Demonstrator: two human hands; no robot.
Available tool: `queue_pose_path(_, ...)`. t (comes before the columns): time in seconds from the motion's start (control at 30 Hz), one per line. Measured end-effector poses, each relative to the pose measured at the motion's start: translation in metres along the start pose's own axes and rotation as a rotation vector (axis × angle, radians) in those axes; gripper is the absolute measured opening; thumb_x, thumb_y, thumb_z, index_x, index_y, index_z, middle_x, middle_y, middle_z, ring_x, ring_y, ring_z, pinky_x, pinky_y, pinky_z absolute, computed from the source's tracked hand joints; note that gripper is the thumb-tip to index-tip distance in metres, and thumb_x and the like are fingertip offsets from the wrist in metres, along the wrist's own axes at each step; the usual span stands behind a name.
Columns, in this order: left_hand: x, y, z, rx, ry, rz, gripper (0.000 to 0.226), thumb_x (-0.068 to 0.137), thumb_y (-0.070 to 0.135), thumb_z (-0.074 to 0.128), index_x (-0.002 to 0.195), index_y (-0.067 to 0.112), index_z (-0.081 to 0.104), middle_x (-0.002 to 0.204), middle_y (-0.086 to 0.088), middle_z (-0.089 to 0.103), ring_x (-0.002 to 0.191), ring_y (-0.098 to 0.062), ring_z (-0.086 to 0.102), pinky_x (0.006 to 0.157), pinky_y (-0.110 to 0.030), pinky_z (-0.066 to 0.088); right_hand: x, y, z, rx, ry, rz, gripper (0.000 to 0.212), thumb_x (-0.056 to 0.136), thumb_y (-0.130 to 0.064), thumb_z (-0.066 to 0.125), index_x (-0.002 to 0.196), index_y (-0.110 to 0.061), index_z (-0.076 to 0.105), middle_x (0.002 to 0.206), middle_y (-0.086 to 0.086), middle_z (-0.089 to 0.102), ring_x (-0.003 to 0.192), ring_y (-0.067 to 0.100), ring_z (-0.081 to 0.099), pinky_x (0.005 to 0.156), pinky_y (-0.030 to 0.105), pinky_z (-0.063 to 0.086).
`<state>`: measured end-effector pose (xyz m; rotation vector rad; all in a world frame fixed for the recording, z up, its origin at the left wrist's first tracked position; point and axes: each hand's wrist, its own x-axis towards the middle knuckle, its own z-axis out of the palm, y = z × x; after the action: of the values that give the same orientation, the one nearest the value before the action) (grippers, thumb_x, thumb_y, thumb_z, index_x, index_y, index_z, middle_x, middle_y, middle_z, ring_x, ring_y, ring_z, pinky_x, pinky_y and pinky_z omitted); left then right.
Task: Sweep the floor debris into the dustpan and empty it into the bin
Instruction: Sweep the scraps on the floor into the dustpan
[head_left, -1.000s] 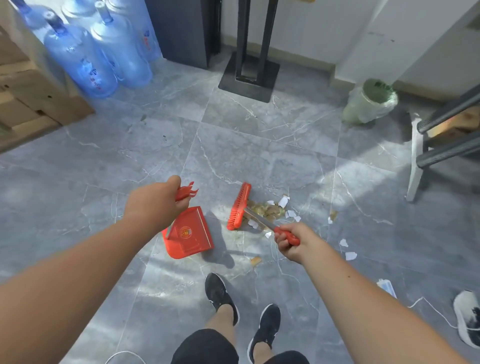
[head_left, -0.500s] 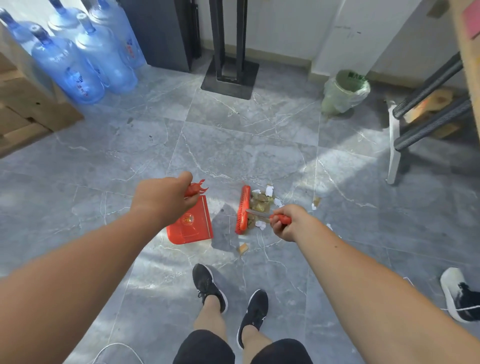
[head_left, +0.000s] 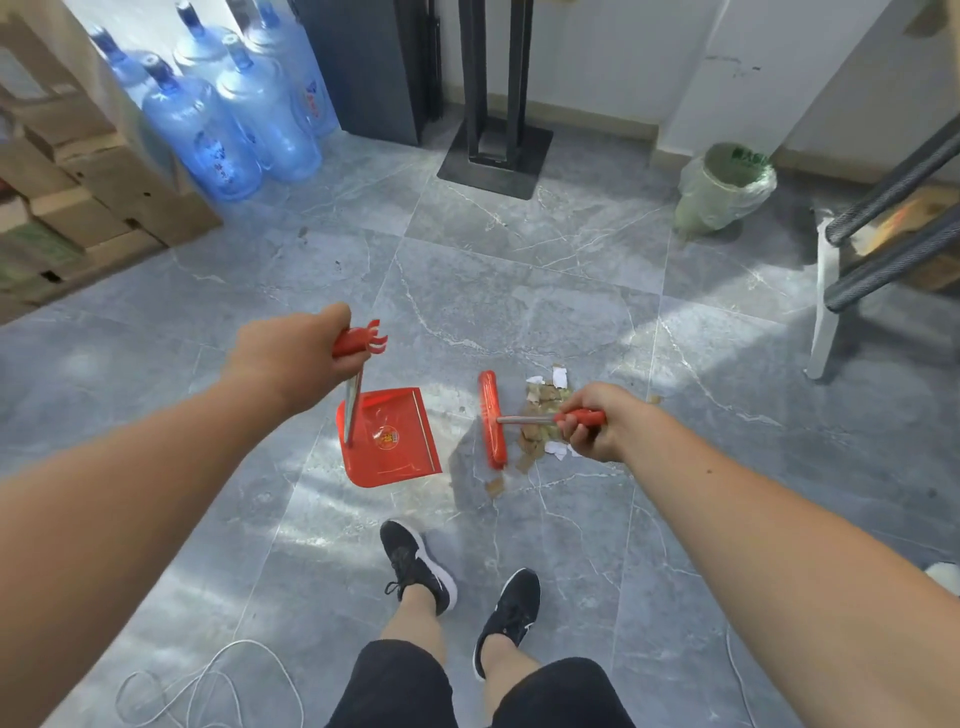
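At centre frame we had our left hand clamped on the dustpan handle and our right hand closed round the broom handle. Its head ran up-down the frame, the debris just right of it, the pan's mouth leftward. Bin waited upper right.

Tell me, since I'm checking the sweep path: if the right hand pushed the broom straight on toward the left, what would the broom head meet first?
Probably bare floor, then the dustpan held by the left hand. The right hand grips the broom; most debris lies behind the head.
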<state>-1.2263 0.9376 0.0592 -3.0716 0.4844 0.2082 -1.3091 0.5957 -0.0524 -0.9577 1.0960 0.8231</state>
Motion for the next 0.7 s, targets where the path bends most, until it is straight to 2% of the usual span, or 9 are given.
queue_pose_path(0.13,-0.015,-0.019,-0.011,0.017,-0.014,-0.066,0.036,0.09,0.054,0.059,0.087,0.022,0.045,0.071,-0.001,0.06,0.066,-0.031,0.058,0.059,-0.033,0.044,0.003,0.002,0.031,-0.145,0.005,0.052,0.017,0.1,-0.006,0.044,0.088,0.002,0.053,0.066,0.008,0.044,0.027,0.009,0.043,0.028,0.01,0.032)
queue_pose_path(0.43,-0.041,-0.072,-0.018,0.062,-0.033,-0.142,0.039,0.088,0.059,0.059,0.082,0.024,0.042,0.065,0.002,0.053,0.061,-0.028,0.051,0.058,-0.032,0.042,0.034,0.046,0.1,-0.258,-0.12,0.192,0.014,0.099,-0.007,0.048,0.094,0.004,0.055,0.066,0.006,0.046,0.032,0.008,0.045,0.031,0.012,0.034)
queue_pose_path(0.7,-0.039,-0.062,0.003,0.039,-0.077,-0.052,0.041,0.088,0.062,0.058,0.081,0.025,0.041,0.06,0.007,0.05,0.056,-0.025,0.054,0.051,-0.029,0.037,0.033,0.069,0.056,-0.339,0.011,0.271,0.016,0.098,-0.009,0.053,0.09,0.003,0.059,0.058,0.01,0.054,0.031,0.008,0.045,0.031,0.012,0.035)
